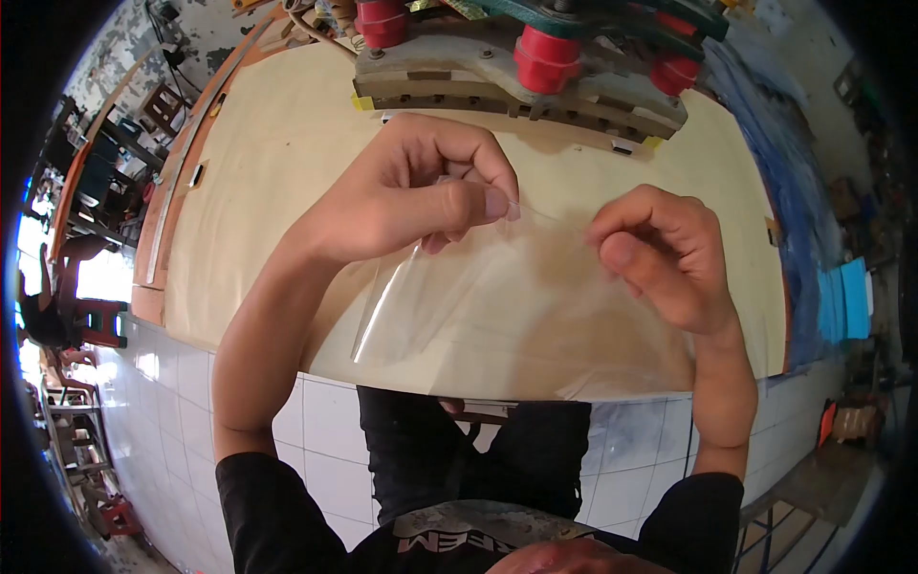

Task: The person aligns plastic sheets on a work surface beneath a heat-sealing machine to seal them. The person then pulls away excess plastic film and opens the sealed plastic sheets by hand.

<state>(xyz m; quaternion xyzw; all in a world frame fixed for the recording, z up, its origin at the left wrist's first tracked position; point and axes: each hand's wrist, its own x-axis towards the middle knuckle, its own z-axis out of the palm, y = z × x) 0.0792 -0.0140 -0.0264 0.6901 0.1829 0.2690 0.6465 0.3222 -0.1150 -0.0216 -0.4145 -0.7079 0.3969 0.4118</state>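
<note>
A clear, thin plastic sheet (449, 301) hangs over the table in front of me, with a bright glare along its left edge. My left hand (430, 187) is closed, pinching the sheet's upper edge between thumb and index finger. On the other side, my right hand (669, 253) has its fingers curled in a pinch at the sheet's upper right edge. The sheet's far right part is hard to make out against the table, and whether it is one layer or a bag I cannot tell.
Pale brown paper covers the table (258, 143). Beyond my hands stands a heavy grey metal press block (449, 81) with red cylinders (547, 59) and a green frame. Blue plastic sheeting (765, 163) lies along the right. A person (48, 306) is at the far left.
</note>
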